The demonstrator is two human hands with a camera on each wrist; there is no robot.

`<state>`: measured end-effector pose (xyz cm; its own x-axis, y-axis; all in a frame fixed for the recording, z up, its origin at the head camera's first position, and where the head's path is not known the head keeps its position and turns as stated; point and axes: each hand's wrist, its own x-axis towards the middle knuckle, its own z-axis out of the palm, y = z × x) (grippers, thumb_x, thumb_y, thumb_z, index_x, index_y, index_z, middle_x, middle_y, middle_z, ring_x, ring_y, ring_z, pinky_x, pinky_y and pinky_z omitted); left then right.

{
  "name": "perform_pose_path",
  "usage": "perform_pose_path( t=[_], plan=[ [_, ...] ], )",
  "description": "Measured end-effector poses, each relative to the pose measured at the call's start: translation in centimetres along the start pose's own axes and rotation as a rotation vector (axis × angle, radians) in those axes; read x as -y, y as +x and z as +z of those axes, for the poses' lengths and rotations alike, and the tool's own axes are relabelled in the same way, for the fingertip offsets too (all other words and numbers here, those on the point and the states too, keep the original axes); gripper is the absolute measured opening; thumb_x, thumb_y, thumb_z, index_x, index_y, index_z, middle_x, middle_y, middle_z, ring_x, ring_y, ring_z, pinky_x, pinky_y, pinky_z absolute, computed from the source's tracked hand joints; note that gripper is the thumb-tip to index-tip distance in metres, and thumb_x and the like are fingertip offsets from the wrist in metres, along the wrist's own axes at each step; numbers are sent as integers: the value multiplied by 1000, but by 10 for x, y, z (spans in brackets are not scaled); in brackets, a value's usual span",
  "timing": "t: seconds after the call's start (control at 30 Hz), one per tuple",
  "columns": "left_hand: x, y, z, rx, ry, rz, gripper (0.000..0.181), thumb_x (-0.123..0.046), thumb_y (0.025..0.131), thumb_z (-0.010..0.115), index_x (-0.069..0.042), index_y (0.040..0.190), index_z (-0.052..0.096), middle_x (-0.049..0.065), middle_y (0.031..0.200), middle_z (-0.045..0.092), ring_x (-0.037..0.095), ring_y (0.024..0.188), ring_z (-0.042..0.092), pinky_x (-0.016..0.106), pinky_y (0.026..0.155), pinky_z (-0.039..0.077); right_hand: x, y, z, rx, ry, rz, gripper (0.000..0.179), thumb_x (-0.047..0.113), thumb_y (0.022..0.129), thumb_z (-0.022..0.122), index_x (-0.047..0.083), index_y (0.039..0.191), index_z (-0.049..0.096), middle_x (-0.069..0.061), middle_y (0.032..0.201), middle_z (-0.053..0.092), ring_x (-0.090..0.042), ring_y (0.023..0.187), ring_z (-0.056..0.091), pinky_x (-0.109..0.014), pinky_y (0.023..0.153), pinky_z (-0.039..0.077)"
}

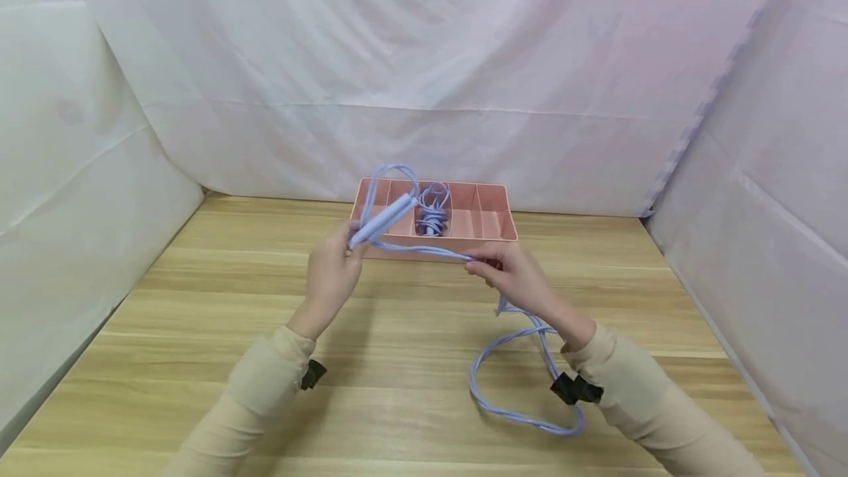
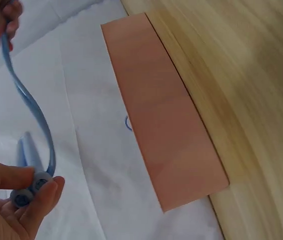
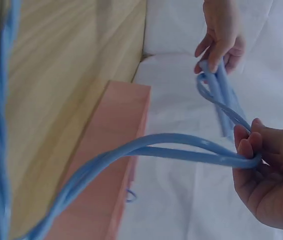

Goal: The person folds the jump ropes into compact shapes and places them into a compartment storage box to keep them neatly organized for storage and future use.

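A light-blue jump rope is held between both hands above the table. My left hand [image 1: 333, 269] grips its two handles [image 1: 383, 221] side by side; in the left wrist view the round handle ends [image 2: 42, 181] show between thumb and fingers. The doubled cord [image 1: 424, 249] loops up over the handles, then runs across to my right hand [image 1: 518, 277], which pinches it. Beyond that hand the cord hangs down, and a wide loop [image 1: 474, 381] of it lies on the table under the right forearm.
A pink divided box [image 1: 437, 250] stands behind the hands at the back of the table [image 1: 397, 359]. In its middle compartment sits a bundled blue cord [image 1: 433, 216]. White cloth [image 1: 424, 79] hangs at the back and both sides.
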<state>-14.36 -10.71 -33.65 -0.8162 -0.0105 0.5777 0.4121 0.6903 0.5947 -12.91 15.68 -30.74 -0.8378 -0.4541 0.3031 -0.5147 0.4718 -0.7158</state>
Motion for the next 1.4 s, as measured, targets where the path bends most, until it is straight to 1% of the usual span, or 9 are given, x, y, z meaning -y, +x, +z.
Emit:
perform_pose_path(
  t=[0.13, 0.3, 0.4, 0.57, 0.77, 0.9, 1.03, 1.2, 1.4],
  plan=[
    [-8, -3, -1, 134, 180, 101, 20, -1, 78, 66, 3, 96, 61, 15, 74, 66, 23, 50, 53, 34, 44, 44, 13, 11, -8, 1, -190, -182, 14, 3, 85, 60, 4, 95, 70, 4, 60, 55, -5, 46, 33, -21, 45, 33],
    [-22, -9, 4, 327, 334, 192, 15, 2, 72, 67, -4, 83, 60, 10, 68, 63, 27, 56, 58, 36, 45, 46, 21, 28, -15, 39, -311, -346, 9, 1, 82, 63, 5, 87, 70, -1, 78, 66, -7, 60, 50, -24, 57, 43],
    [-29, -15, 8, 389, 389, 270, 16, 4, 68, 66, -7, 76, 57, 8, 63, 60, 25, 53, 57, 35, 42, 43, 26, 38, -17, 81, -326, -400, 9, 1, 83, 62, 5, 87, 69, -2, 83, 66, -11, 70, 58, -27, 63, 48],
    [-42, -22, 10, 533, 361, 433, 20, 10, 65, 62, -9, 71, 60, 2, 61, 60, 21, 51, 55, 32, 42, 43, 25, 50, -24, 160, -297, -428, 10, -1, 82, 62, 1, 89, 69, -5, 81, 64, -13, 71, 58, -25, 64, 49],
    [-50, -23, 3, 617, 148, 596, 12, 0, 77, 66, -9, 85, 64, -2, 73, 66, 14, 60, 59, 25, 51, 48, 3, 62, -28, 248, -130, -343, 12, -1, 85, 59, 1, 91, 69, -6, 84, 66, -14, 71, 59, -25, 64, 50],
    [-48, -21, -1, 608, -108, 570, 17, -2, 79, 67, -6, 95, 66, 0, 80, 68, 8, 66, 60, 20, 60, 50, -16, 64, -21, 246, 88, -232, 14, -1, 87, 56, -3, 93, 68, -10, 88, 66, -11, 78, 60, -27, 71, 52],
    [-44, -20, 1, 569, -308, 511, 21, -1, 79, 66, -3, 100, 66, 2, 83, 68, 4, 65, 54, 16, 59, 48, -30, 60, -8, 188, 305, -105, 16, 0, 89, 52, -7, 96, 65, -3, 75, 64, -1, 53, 45, -17, 51, 43],
    [-40, -23, 5, 459, -438, 396, 24, 3, 77, 67, 2, 101, 66, 8, 83, 68, 6, 64, 54, 18, 54, 49, -38, 51, 15, 116, 500, 57, 18, 9, 93, 50, 13, 94, 68, 6, 67, 58, -3, 46, 35, -16, 45, 31],
    [-35, -27, 9, 361, -553, 192, 23, 4, 79, 65, 4, 102, 65, 14, 88, 67, 8, 70, 58, 22, 56, 53, -47, 38, 42, -5, 653, 242, 20, 4, 92, 48, 5, 98, 68, 9, 68, 62, -2, 51, 44, -14, 47, 35]
  ],
)
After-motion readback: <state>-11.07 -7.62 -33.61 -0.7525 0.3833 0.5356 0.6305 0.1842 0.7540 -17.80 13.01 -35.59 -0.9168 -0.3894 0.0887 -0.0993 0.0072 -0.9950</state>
